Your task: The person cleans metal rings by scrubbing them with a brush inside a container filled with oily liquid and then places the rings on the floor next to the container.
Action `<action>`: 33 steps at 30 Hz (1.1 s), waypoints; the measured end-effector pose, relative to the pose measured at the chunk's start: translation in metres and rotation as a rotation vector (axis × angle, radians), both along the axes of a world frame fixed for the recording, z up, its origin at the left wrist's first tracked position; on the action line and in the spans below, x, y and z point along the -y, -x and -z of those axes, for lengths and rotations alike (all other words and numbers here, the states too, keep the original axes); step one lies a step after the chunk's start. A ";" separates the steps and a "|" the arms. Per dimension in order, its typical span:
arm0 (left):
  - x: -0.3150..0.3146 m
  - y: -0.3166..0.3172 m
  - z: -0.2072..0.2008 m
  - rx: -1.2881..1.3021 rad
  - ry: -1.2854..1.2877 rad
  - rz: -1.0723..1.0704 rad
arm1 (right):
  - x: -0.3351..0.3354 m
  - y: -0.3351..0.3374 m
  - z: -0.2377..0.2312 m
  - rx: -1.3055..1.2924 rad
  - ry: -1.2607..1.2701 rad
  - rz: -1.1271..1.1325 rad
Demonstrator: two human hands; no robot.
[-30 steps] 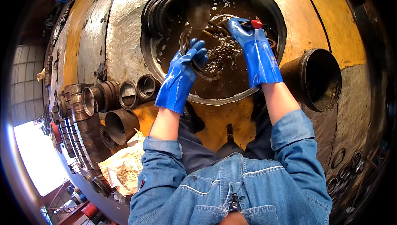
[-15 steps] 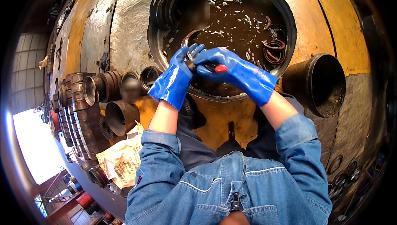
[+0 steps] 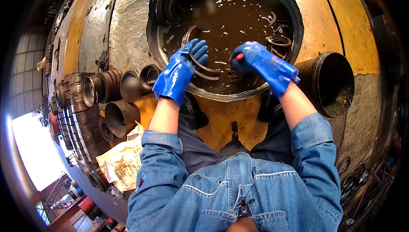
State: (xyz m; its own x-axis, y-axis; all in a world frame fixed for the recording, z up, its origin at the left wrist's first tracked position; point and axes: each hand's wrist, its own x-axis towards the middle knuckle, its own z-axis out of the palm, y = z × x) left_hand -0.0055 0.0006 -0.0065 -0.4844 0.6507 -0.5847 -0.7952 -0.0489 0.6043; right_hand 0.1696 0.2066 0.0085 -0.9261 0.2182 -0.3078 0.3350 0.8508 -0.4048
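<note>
Both my hands wear long blue rubber gloves and are over a round black tub (image 3: 300, 27) of dark brown liquid. My left hand (image 3: 187, 59) is closed around a thin curved metal ring (image 3: 205, 67); its arc shows above and below the fingers. To the right, my right hand (image 3: 255, 59) is wrapped around a tool with a red handle (image 3: 240, 56). The tool's working end, low over the liquid, is too dark to make out. A gap separates the tool from the ring.
Several large dark rings (image 3: 164, 2) lean inside the tub's far left; smaller brown rings (image 3: 279, 42) lie at its right. A big metal cylinder (image 3: 334, 85) lies right of the tub. Stacked metal sleeves (image 3: 81, 100) and a crumpled paper bag (image 3: 123, 159) are at left.
My hands have moved apart: the right, with the red-handled tool, went right, away from the ring. The left hand has shifted slightly left, and more of the ring now shows.
</note>
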 end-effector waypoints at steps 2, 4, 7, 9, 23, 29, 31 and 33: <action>0.005 0.001 0.003 -0.050 0.014 0.029 | -0.008 0.012 -0.021 0.006 0.423 0.248; 0.005 0.000 0.004 -0.026 0.002 0.051 | 0.001 0.020 -0.034 -0.199 0.680 0.369; -0.011 -0.001 -0.007 0.167 0.070 -0.071 | 0.028 0.041 -0.022 -0.494 1.069 0.355; -0.015 -0.004 -0.011 0.273 0.014 -0.134 | 0.053 0.052 -0.014 -0.712 0.948 0.272; 0.000 -0.004 0.006 0.028 -0.033 -0.066 | 0.008 -0.005 -0.051 0.138 0.539 0.187; 0.017 0.000 -0.001 -0.058 -0.018 0.128 | -0.011 0.002 -0.042 0.046 0.446 0.530; 0.003 -0.012 -0.021 -0.177 0.095 0.191 | -0.029 0.012 -0.003 -0.188 0.739 0.626; 0.009 -0.026 -0.042 -0.334 0.177 0.211 | -0.014 0.029 -0.008 -0.326 1.106 0.591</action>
State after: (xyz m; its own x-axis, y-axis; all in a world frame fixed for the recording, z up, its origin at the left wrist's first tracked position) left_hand 0.0204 -0.0087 0.0355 -0.5330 0.6596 -0.5299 -0.5357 0.2217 0.8148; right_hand 0.1411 0.2201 0.0168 -0.8435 0.3931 -0.3662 0.2965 -0.2278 -0.9275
